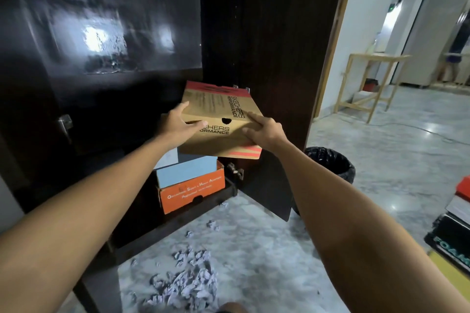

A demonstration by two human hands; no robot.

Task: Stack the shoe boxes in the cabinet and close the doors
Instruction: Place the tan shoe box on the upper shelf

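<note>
I hold a brown cardboard shoe box with red stripes and black lettering, tilted, at the mouth of the dark wooden cabinet. My left hand grips its near left corner, thumb on the lid. My right hand grips its near right corner, one finger lying along the lid. Under the box, on the cabinet floor, sits an orange box with a light blue box on top of it. The cabinet's right door stands open.
The glossy left door is beside the opening. A black-lined waste bin stands right of the open door. Crumpled paper scraps litter the marble floor. More stacked boxes sit at the far right. A wooden table stands beyond.
</note>
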